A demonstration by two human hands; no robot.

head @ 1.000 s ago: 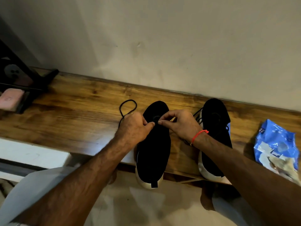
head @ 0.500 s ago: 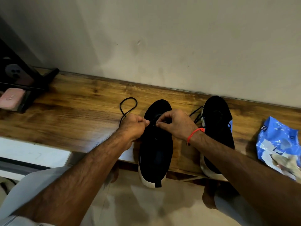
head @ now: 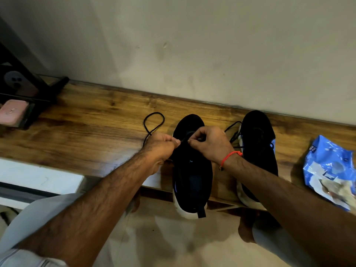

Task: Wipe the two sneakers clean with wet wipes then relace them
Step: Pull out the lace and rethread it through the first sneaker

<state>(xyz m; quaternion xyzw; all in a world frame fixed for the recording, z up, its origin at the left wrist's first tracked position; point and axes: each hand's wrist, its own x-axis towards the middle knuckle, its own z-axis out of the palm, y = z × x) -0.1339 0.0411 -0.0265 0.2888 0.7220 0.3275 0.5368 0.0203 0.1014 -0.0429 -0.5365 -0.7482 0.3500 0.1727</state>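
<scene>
Two black sneakers with white soles stand on a wooden shelf [head: 92, 135], toes toward the wall. Over the left sneaker [head: 192, 174] both hands meet at the lace area. My left hand [head: 160, 149] pinches a black lace [head: 154, 122], whose free loop lies on the wood to the left. My right hand [head: 209, 144], with a red thread at the wrist, pinches the same lace close to the left fingertips. The right sneaker [head: 259, 149] stands beside it with loose laces showing at its inner side. My right forearm hides part of its heel.
A blue wet-wipe pack [head: 331, 170] with used wipes lies at the shelf's right end. A black stand with a pink box [head: 11, 112] occupies the far left. Both sneaker heels overhang the shelf's front edge; a plain wall is right behind.
Both hands stay at the left sneaker's lace area, pinching the lace a little nearer the toe. The view has shifted slightly; the sneakers have not moved.
</scene>
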